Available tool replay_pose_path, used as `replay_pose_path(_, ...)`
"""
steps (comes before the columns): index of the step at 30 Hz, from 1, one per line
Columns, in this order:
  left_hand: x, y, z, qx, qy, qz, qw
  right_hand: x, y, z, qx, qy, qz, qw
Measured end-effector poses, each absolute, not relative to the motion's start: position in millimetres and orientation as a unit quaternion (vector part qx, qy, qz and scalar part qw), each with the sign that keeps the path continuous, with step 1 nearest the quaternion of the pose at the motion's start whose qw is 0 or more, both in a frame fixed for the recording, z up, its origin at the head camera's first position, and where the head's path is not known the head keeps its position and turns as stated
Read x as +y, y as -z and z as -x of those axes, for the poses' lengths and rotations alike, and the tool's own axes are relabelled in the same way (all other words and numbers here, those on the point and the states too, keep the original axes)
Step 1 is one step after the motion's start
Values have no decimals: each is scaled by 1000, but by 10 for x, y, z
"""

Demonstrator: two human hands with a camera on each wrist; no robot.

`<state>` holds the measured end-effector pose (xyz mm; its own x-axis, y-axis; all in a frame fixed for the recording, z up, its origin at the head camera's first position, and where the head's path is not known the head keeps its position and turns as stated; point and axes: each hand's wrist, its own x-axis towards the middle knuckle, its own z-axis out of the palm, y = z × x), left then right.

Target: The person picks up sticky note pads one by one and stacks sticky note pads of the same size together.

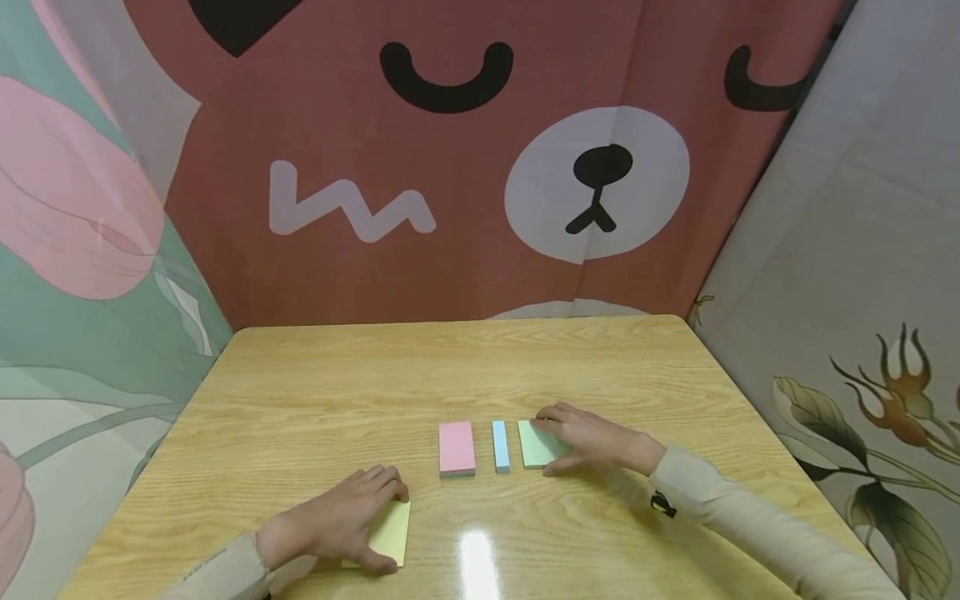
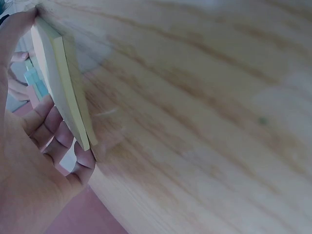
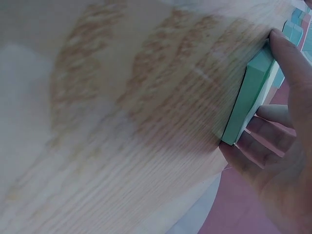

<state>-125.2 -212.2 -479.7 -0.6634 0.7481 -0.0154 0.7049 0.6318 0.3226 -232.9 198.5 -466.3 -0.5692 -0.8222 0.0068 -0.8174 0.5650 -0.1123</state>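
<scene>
A yellow sticky-note pad [image 1: 392, 533] is at the near left of the table, and my left hand [image 1: 337, 518] grips it across its width. In the left wrist view the thumb is at one end of the yellow pad [image 2: 68, 87] and the curled fingers at the other. My right hand [image 1: 596, 442] holds a pale green sticky-note pad [image 1: 537, 446] to the right of centre. Its thumb is at the near edge, its fingers at the far one. The right wrist view shows the side of this green pad [image 3: 246, 97], low over the wood.
Between the hands a pink sticky-note pad [image 1: 456, 448] lies flat. Just right of it, beside the green pad, is a narrow light-blue pad [image 1: 500, 446]. The wooden table [image 1: 360, 375] ends at a bear-printed curtain [image 1: 465, 275], with more printed cloth at both sides.
</scene>
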Motion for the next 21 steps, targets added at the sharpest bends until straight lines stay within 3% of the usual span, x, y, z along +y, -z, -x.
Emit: replay_pose_path(21,-2116,4789,1238,901,-139,-405,69,2122,4653,2275,896,69,437,38)
